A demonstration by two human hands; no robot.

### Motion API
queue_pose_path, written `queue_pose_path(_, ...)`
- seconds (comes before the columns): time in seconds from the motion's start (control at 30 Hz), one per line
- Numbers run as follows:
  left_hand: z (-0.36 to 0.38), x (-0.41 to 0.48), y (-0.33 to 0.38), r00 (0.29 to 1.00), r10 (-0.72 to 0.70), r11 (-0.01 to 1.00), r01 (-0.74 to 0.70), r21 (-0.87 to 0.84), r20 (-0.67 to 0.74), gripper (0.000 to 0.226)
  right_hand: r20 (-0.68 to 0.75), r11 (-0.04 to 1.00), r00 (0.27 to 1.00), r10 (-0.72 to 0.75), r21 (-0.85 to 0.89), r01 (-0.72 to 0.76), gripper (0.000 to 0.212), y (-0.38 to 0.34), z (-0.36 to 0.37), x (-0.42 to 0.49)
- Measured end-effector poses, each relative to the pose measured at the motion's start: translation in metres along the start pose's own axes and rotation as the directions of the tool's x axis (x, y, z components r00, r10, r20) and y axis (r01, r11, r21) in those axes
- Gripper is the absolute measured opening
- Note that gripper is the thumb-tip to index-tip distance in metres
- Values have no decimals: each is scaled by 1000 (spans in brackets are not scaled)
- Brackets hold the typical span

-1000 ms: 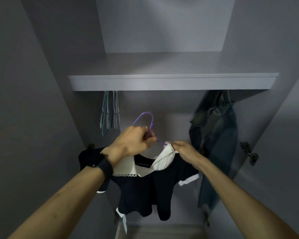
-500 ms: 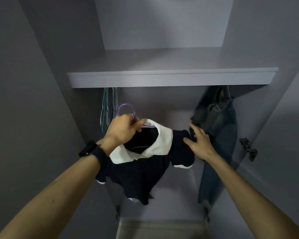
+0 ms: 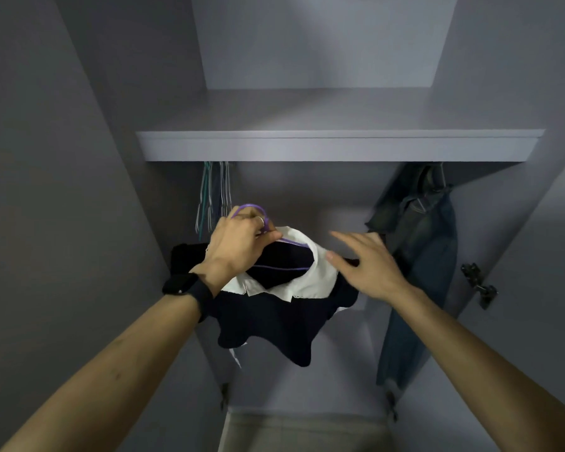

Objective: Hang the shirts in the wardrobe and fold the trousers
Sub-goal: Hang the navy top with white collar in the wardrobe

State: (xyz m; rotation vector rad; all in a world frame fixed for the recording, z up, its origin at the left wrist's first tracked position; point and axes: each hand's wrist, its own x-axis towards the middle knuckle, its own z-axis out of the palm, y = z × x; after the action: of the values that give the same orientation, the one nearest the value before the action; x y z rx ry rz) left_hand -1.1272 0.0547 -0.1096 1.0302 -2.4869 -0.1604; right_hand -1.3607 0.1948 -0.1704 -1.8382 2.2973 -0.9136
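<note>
Wardrobe (image 3: pixel 310 190) interior below shelf (image 3: pixel 340 148): left grip (image 3: pixel 238 243), arm raised, grasping the purple hanger (image 3: pixel 250 207) carrying the dark shirt (image 3: pixel 274 321); right grip (image 3: pixel 369 265) released, fingers spread beside the white collar (image 3: pixel 320 278).

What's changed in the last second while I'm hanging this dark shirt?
The right hand let go of the white collar it was pinching and is now open beside it. The left hand, gripping the purple hanger throughout, lifted the dark shirt up and left toward the spare hangers. The denim garment and shelf stayed put.
</note>
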Motion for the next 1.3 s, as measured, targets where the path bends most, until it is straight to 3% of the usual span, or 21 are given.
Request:
queue_pose_path(0.1,8,4,7,998,51,997,-52,54,23,36,180,990,978,-106,-69,120,18,-9,6,3)
queue_pose_path(0.2,21,6,11,998,15,1000,-16,22,53,34,240,988,965,-108,-82,131,16,-5,9,2)
queue_pose_path(0.37,46,11,20,993,-88,971,104,-216,84,26,193,959,977,-91,-247,138,22,2,14,-12)
queue_pose_path(0.6,69,16,36,989,10,976,23,-218,149,37,131,931,982,135,-357,-80,26,22,-1,-29)
queue_pose_path(0.73,64,43,56,979,188,979,-193,-70,-76,40,78,905,945,318,-321,-278,23,40,-25,-24)
queue_pose_path(0.83,46,78,76,887,358,930,-366,28,-290,53,46,874,900,434,-264,-408,38,49,-46,-10)
queue_pose_path(0.9,33,102,93,835,425,904,-409,121,-349,67,5,856,880,474,-238,-460,38,52,-60,3)
queue_pose_path(1.0,29,131,111,828,419,907,-364,213,-372,73,-74,820,850,522,-230,-524,22,60,-78,22)
queue_pose_path(1.13,63,162,114,827,367,925,-276,261,-425,69,-122,796,812,571,-157,-584,33,88,-86,52)
queue_pose_path(1.3,90,185,111,715,394,909,-210,360,-577,68,-152,814,806,572,-15,-580,29,127,-65,79)
